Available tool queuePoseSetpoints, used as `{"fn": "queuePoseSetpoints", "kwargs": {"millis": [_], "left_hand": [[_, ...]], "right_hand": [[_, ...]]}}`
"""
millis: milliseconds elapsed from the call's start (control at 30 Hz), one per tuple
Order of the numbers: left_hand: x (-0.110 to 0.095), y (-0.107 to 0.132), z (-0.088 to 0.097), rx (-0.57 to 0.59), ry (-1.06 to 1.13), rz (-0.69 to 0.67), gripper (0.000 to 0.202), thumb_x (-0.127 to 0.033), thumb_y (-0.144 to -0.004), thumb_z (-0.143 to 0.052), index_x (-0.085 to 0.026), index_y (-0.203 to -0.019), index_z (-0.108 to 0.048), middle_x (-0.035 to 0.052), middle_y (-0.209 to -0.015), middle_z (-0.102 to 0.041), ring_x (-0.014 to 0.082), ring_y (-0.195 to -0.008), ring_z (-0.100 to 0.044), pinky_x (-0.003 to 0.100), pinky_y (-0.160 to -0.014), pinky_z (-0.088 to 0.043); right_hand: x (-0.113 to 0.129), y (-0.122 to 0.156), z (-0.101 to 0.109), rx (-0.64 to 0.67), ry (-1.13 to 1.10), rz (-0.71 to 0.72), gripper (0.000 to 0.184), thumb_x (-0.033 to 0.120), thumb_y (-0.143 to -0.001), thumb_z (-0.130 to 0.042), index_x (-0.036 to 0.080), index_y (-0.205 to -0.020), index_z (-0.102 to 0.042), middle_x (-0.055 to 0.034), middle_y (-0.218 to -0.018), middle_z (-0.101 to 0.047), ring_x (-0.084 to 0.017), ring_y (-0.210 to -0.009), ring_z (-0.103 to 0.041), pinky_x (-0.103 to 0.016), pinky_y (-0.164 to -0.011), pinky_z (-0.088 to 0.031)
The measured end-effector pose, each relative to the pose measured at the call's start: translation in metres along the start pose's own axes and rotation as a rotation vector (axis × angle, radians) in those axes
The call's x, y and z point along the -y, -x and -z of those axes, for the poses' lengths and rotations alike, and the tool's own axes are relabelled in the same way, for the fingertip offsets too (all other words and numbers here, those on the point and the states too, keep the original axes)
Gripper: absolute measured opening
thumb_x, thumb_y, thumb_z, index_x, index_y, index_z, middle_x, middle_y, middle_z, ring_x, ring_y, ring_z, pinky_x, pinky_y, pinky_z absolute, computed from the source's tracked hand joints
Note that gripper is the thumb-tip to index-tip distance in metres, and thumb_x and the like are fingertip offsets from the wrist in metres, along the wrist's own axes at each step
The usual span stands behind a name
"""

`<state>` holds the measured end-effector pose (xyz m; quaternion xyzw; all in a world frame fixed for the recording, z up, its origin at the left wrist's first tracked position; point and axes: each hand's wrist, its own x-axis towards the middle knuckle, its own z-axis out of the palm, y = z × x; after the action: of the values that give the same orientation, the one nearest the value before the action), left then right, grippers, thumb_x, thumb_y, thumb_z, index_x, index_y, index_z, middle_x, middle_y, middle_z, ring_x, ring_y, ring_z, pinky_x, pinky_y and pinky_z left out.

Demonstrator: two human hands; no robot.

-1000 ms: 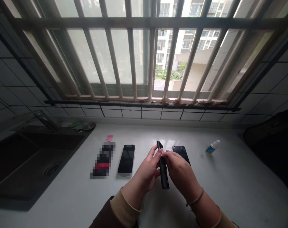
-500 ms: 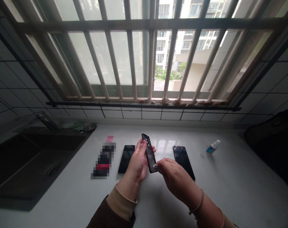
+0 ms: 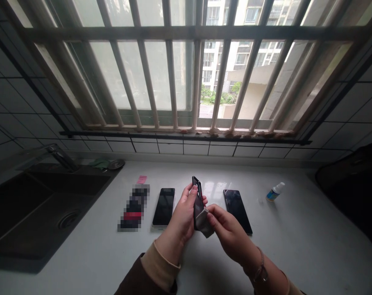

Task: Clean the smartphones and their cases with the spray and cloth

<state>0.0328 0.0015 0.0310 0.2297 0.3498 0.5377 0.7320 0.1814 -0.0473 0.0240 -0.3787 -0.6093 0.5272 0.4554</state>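
My left hand (image 3: 186, 209) is closed around a black phone case (image 3: 198, 203) with a see-through dark back and camera cut-outs at its top end. The case is tilted upright above the counter. Between the thumb and fingers of my right hand (image 3: 224, 221) is a small grey cleaning cloth (image 3: 205, 223), which hangs over the lower end of the case. A dark phone (image 3: 164, 207) lies just left of my left hand, partly behind it. Another dark phone (image 3: 237, 209) lies beyond my right hand, which covers part of its near edge.
A small spray bottle (image 3: 275, 191) stands at the right of the white counter (image 3: 96, 254). On the left are a pink slip (image 3: 141, 179), a blurred-out dark item (image 3: 133, 209) and a dark sink (image 3: 47, 205) with a tap (image 3: 63, 157). A barred window is behind.
The case has moved slightly right and turned more edge-on. The grey cloth, bunched at my right fingertips before, now hangs opened out across the lower end of the case.
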Motion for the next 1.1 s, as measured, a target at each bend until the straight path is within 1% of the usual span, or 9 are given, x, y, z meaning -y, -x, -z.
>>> {"fn": "queuePoseSetpoints", "kwargs": {"millis": [167,267,333,467,600,733,833,1000,1100], "left_hand": [[0.002,-0.001,0.002,-0.072,-0.110,-0.016,0.062,-0.046,-0.086,-0.085,-0.025,-0.137,-0.055,0.0052,-0.097,-0.070,0.0168,-0.085,-0.070,0.026,-0.075,-0.058],[0.003,-0.002,0.003,-0.090,-0.206,-0.017,0.069,-0.043,-0.076,-0.094,-0.022,-0.130,-0.057,0.0089,-0.106,-0.071,0.0203,-0.089,-0.072,0.028,-0.074,-0.059],[0.003,-0.004,0.005,-0.116,-0.229,-0.032,0.070,-0.045,-0.071,-0.096,-0.022,-0.125,-0.057,0.0066,-0.101,-0.071,0.0199,-0.085,-0.071,0.028,-0.070,-0.058],[0.001,-0.011,0.010,-0.181,-0.203,-0.050,0.060,-0.049,-0.075,-0.093,-0.021,-0.118,-0.062,0.0013,-0.090,-0.068,0.0128,-0.070,-0.065,0.023,-0.064,-0.054],[-0.002,-0.010,0.006,-0.095,0.059,-0.049,0.037,-0.045,-0.091,-0.079,-0.017,-0.114,-0.069,0.0093,-0.108,-0.074,0.0177,-0.092,-0.072,0.028,-0.087,-0.059],[-0.002,-0.004,-0.001,0.079,0.225,0.075,0.057,-0.062,-0.104,-0.048,-0.013,-0.122,-0.070,0.0175,-0.114,-0.076,0.0291,-0.103,-0.074,0.041,-0.093,-0.060],[0.000,-0.003,-0.001,0.109,0.280,0.187,0.059,-0.062,-0.104,-0.047,-0.012,-0.124,-0.071,0.0184,-0.112,-0.077,0.0319,-0.103,-0.075,0.044,-0.093,-0.060],[0.000,-0.003,-0.002,0.014,0.232,0.277,0.057,-0.061,-0.105,-0.046,-0.014,-0.124,-0.071,0.0176,-0.113,-0.077,0.0303,-0.099,-0.075,0.050,-0.094,-0.060],[0.000,0.002,-0.004,0.051,0.146,0.350,0.063,-0.066,-0.103,-0.043,-0.013,-0.124,-0.071,0.0208,-0.120,-0.075,0.0320,-0.101,-0.074,0.057,-0.094,-0.059]], "right_hand": [[-0.007,-0.008,-0.001,-0.298,-0.464,-0.114,0.034,0.054,-0.095,-0.073,0.023,-0.109,-0.073,-0.0060,-0.105,-0.076,-0.020,-0.094,-0.069,-0.031,-0.086,-0.057],[-0.001,-0.010,0.001,-0.307,-0.701,-0.167,0.039,0.051,-0.088,-0.082,0.024,-0.114,-0.074,-0.0072,-0.110,-0.078,-0.022,-0.095,-0.072,-0.035,-0.088,-0.058],[0.003,-0.010,0.002,-0.281,-0.746,-0.177,0.040,0.050,-0.086,-0.083,0.023,-0.114,-0.075,-0.0076,-0.109,-0.079,-0.023,-0.093,-0.073,-0.036,-0.086,-0.059],[-0.001,-0.012,0.005,-0.378,-0.682,-0.154,0.037,0.050,-0.085,-0.085,0.023,-0.108,-0.075,-0.0056,-0.105,-0.079,-0.021,-0.091,-0.072,-0.034,-0.082,-0.059],[-0.010,-0.015,0.008,-0.506,-0.678,-0.159,0.034,0.046,-0.083,-0.087,0.023,-0.104,-0.076,-0.0031,-0.101,-0.078,-0.017,-0.089,-0.071,-0.027,-0.079,-0.059],[-0.009,-0.014,0.006,-0.376,-0.711,-0.199,0.034,0.046,-0.089,-0.082,0.022,-0.112,-0.076,-0.0070,-0.116,-0.078,-0.019,-0.096,-0.072,-0.032,-0.086,-0.060],[-0.007,-0.011,0.004,-0.322,-0.647,-0.225,0.038,0.047,-0.093,-0.077,0.022,-0.121,-0.074,-0.0089,-0.121,-0.077,-0.021,-0.101,-0.072,-0.037,-0.091,-0.061],[-0.011,-0.011,0.015,-0.492,-0.343,-0.124,0.039,0.055,-0.096,-0.069,0.021,-0.115,-0.072,-0.0097,-0.114,-0.079,-0.024,-0.101,-0.074,-0.040,-0.093,-0.060],[-0.008,-0.008,0.024,-0.649,0.086,-0.014,0.038,0.054,-0.103,-0.058,0.022,-0.118,-0.070,-0.0096,-0.109,-0.079,-0.026,-0.100,-0.075,-0.039,-0.092,-0.059]]}}
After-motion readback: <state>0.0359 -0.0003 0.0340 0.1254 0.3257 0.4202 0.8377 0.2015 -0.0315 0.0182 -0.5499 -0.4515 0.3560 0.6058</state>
